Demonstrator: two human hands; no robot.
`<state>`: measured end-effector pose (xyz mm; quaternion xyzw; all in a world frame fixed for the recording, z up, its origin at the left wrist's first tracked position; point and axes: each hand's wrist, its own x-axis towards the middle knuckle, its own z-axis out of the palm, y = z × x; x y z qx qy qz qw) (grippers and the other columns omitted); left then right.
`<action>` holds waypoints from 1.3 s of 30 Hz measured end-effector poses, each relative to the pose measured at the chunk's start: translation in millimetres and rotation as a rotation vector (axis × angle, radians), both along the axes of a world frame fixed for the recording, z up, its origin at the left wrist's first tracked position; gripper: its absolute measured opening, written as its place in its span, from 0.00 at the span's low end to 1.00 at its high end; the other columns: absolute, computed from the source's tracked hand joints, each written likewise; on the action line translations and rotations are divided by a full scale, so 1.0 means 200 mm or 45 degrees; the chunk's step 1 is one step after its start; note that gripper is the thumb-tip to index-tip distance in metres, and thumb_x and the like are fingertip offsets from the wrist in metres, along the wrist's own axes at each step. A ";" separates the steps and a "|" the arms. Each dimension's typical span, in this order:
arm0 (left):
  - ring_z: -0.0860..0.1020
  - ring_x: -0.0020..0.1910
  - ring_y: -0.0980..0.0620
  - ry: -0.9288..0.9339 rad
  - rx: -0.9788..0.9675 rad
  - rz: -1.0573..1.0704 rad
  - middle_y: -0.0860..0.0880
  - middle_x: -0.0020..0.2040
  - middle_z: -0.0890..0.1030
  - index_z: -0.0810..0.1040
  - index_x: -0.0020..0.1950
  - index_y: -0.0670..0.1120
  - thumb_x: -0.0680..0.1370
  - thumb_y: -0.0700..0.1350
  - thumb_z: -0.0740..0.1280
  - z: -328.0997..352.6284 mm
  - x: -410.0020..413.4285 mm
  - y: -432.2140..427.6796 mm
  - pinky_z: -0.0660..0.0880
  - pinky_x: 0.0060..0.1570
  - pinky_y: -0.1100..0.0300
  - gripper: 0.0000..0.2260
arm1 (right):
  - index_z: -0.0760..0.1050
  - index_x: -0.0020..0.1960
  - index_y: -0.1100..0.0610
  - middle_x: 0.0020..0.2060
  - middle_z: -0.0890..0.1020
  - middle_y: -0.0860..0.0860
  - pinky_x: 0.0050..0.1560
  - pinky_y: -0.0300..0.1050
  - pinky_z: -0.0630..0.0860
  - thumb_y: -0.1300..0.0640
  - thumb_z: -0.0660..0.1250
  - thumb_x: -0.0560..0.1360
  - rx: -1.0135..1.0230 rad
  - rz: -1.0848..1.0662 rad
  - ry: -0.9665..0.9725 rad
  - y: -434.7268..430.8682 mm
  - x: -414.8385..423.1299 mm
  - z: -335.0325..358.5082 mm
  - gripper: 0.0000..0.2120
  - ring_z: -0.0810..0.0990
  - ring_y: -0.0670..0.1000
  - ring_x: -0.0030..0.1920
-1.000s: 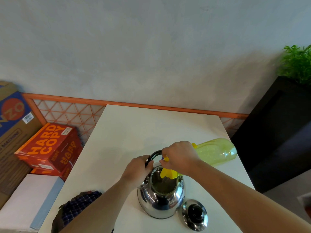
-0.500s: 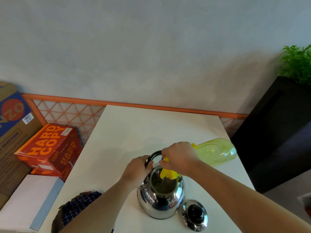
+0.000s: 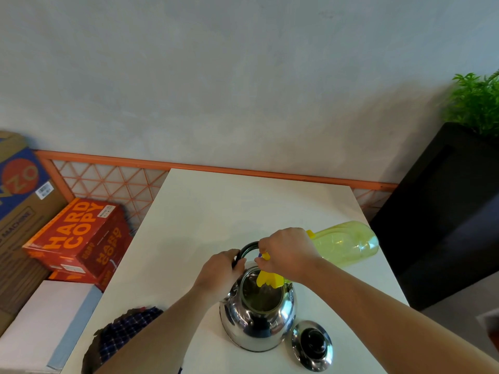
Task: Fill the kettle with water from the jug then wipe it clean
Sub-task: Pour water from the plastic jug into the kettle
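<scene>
We find the kettle [image 3: 259, 327] open-mouthed at the near edge of the surface [image 3: 243, 206], left hand [image 3: 218, 271] curled round its handle [image 3: 247, 248], right hand [image 3: 286, 252] clasping the tilted jug [image 3: 345, 242]; we advise centring the spout [image 3: 268, 279] over the mouth, pouring slowly.

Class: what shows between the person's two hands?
In the head view, the kettle's black handle arches between the left hand and the right hand.
</scene>
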<state>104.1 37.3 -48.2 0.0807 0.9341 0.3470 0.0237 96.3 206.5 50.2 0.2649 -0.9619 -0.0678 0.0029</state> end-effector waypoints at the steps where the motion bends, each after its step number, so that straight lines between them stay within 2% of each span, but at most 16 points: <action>1: 0.73 0.33 0.58 -0.001 0.002 0.000 0.54 0.38 0.76 0.76 0.58 0.48 0.81 0.51 0.58 0.00 0.00 0.00 0.63 0.31 0.68 0.12 | 0.77 0.50 0.49 0.34 0.78 0.48 0.31 0.43 0.62 0.40 0.57 0.75 0.001 0.003 -0.001 0.00 0.00 0.00 0.16 0.71 0.51 0.34; 7: 0.72 0.35 0.56 0.009 0.001 0.015 0.53 0.39 0.75 0.76 0.59 0.48 0.81 0.51 0.59 -0.01 0.00 0.00 0.62 0.31 0.69 0.13 | 0.77 0.50 0.48 0.38 0.80 0.49 0.34 0.42 0.64 0.40 0.57 0.75 -0.004 0.009 -0.020 0.00 -0.01 -0.01 0.15 0.77 0.53 0.39; 19: 0.73 0.34 0.57 0.000 0.016 0.014 0.54 0.37 0.75 0.77 0.58 0.48 0.81 0.51 0.59 -0.01 0.00 0.00 0.63 0.31 0.68 0.12 | 0.77 0.49 0.48 0.36 0.79 0.48 0.32 0.42 0.63 0.40 0.57 0.74 -0.006 0.013 -0.001 0.00 -0.01 -0.02 0.16 0.74 0.51 0.36; 31: 0.74 0.33 0.58 -0.012 0.026 0.015 0.56 0.36 0.74 0.77 0.57 0.49 0.80 0.52 0.59 -0.02 0.00 0.00 0.63 0.31 0.67 0.11 | 0.77 0.50 0.48 0.36 0.80 0.49 0.33 0.42 0.65 0.40 0.58 0.75 -0.004 0.023 0.001 -0.01 -0.01 -0.02 0.15 0.77 0.52 0.37; 39: 0.73 0.34 0.56 -0.008 0.007 0.011 0.53 0.38 0.75 0.76 0.60 0.48 0.81 0.52 0.59 -0.02 -0.01 0.00 0.64 0.32 0.67 0.13 | 0.77 0.49 0.48 0.34 0.79 0.48 0.32 0.42 0.63 0.40 0.57 0.74 0.005 0.019 0.008 -0.01 -0.02 -0.02 0.15 0.71 0.51 0.33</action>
